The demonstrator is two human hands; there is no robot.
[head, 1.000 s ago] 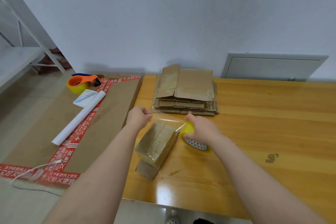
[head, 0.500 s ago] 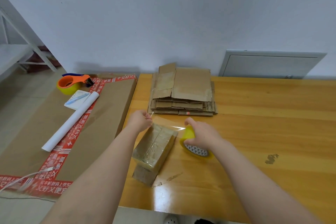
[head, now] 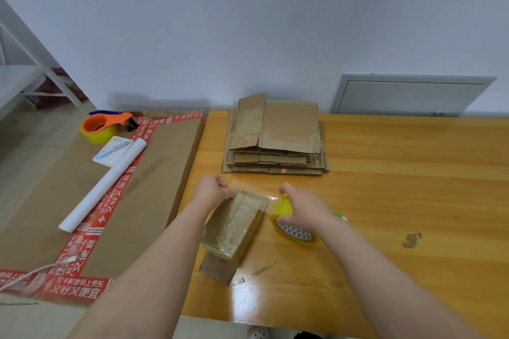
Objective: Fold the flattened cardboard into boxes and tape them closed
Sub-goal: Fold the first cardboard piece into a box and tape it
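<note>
A small folded cardboard box (head: 234, 231), its top shiny with clear tape, lies on the wooden table (head: 399, 201) near the front left. My left hand (head: 212, 190) pinches the free end of a clear tape strip at the box's far left corner. My right hand (head: 303, 209) grips a yellow tape roll (head: 286, 215) just right of the box. The strip stretches between both hands over the box's far end. A stack of flattened cardboard (head: 275, 140) lies behind, against the wall.
A large flat brown carton with red printed tape (head: 110, 201) lies left of the table. On it are an orange tape dispenser (head: 104, 125), a notepad with a pen (head: 113, 150) and a white paper roll (head: 104, 184). A white cable (head: 33, 274) lies at the front left.
Both hands have lowered the stretched tape strip toward the far end of the box. The roll stays in my right hand.
</note>
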